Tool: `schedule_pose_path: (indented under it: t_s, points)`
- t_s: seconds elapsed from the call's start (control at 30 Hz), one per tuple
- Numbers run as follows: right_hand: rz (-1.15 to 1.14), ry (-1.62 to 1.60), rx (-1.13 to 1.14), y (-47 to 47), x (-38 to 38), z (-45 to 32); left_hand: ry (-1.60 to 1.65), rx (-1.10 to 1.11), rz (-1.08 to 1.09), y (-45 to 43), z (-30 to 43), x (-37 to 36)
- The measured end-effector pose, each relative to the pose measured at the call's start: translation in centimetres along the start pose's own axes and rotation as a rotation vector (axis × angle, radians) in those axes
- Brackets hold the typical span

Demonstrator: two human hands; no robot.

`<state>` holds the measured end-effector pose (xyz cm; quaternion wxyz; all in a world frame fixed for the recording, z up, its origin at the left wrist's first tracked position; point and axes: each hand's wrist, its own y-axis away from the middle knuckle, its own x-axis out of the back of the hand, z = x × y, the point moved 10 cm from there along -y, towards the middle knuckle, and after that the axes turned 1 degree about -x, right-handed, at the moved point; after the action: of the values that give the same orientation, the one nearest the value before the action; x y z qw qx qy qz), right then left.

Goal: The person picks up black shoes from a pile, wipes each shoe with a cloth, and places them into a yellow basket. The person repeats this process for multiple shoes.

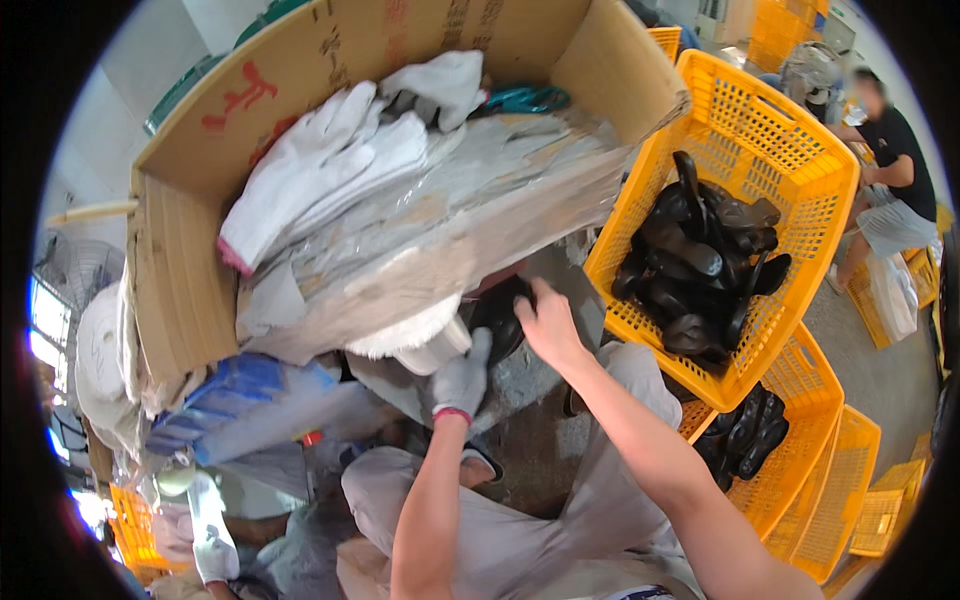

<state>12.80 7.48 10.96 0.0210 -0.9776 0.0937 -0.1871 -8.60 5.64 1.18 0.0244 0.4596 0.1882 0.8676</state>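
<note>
My left hand point(459, 379), in a pale work glove with a red cuff, holds the near side of a dark, glossy piece point(499, 319) under a white fibrous wheel point(420, 315). Bare, my right hand point(549, 319) lies at the right side of that piece, its fingers bent against or close to it; whether they touch it cannot be told. The piece looks like a shoe part; its far end is partly hidden under the wheel's plastic-covered housing point(480, 202). Many black shoe-like parts point(686, 255) are heaped in a yellow plastic crate point(832, 176) to the right.
An open cardboard box point(184, 262) surrounds the housing, with white gloves point(315, 172) and teal-handled scissors point(529, 99) on top. More yellow crates point(817, 442) stand at lower right. A person point(896, 150) sits at far right; another worker's gloved hand point(214, 540) shows at lower left.
</note>
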Motion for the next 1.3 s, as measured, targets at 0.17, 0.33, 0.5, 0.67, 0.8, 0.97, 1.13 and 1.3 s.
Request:
schedule_pose_path:
  t_s: [0.17, 0.33, 0.5, 0.67, 0.8, 0.97, 1.13, 1.3]
  points:
    - [-0.339, -0.085, 0.115, 6.5, -2.9, -4.0, 1.705, 0.064, -0.161, 2.4, 3.1, -4.8]
    - [-0.242, 0.775, 0.761, 15.6, -0.1, -7.4, 0.917, -0.100, 0.141, 0.1, 1.2, -3.2]
    - [-0.213, -0.014, 0.375, 18.9, -1.2, -10.4, 1.797, 0.236, 0.145, -1.5, -13.6, -7.2]
    - [-0.165, 0.078, 0.288, 13.1, -7.8, -6.2, 1.930, 0.115, -0.217, -1.1, -5.0, -5.3]
    - [0.000, 0.080, 0.600, 16.6, -2.1, -9.0, 2.024, 0.194, -0.423, 5.2, 2.2, -6.4]
    - [-0.137, 0.296, 0.540, 12.4, -9.2, -8.1, 1.991, 0.110, -0.103, -3.7, -6.3, -9.1]
    - [-0.123, 0.376, 0.259, 8.5, -9.3, -4.9, 2.018, -0.211, -0.020, -3.2, -1.8, -8.7]
    - [-0.611, 0.416, 0.200, 13.0, -7.4, -8.0, 1.500, 0.231, 0.231, -2.9, -6.1, -7.2]
